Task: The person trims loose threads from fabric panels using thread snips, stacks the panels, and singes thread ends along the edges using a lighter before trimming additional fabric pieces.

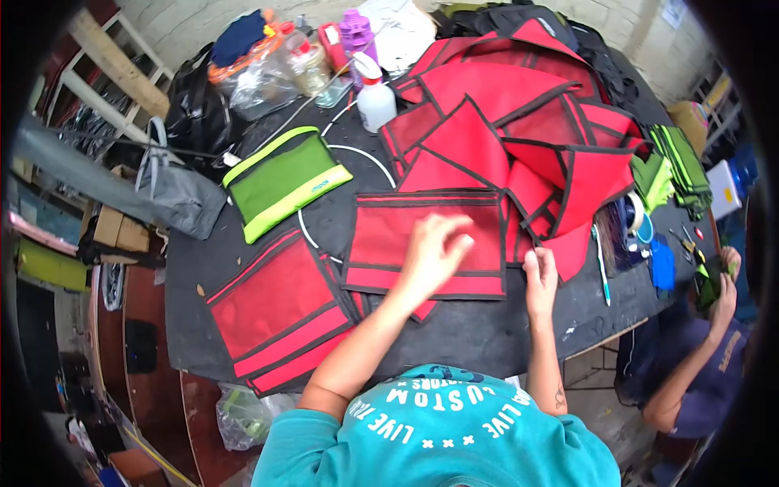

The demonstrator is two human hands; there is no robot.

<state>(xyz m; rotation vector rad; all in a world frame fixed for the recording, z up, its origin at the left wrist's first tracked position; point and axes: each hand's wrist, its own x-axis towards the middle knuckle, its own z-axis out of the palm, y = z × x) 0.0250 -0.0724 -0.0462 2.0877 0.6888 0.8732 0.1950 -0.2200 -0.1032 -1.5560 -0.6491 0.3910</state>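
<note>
A loosely open left hand (438, 252) is hovering over a flat black-trimmed red mesh panel (381, 235) on a black desk (479, 337), the right hand (541, 272) pinching the edge of a large red fabric heap (458, 150), few pieces lying flat.

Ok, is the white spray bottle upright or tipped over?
Upright: the spray bottle stands on the table, spray head above its body.

Evenly bright, with barrel distortion and blackened edges.

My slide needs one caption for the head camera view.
Left hand over a red pouch, right hand at a red pile, green pouch nearby.
</note>
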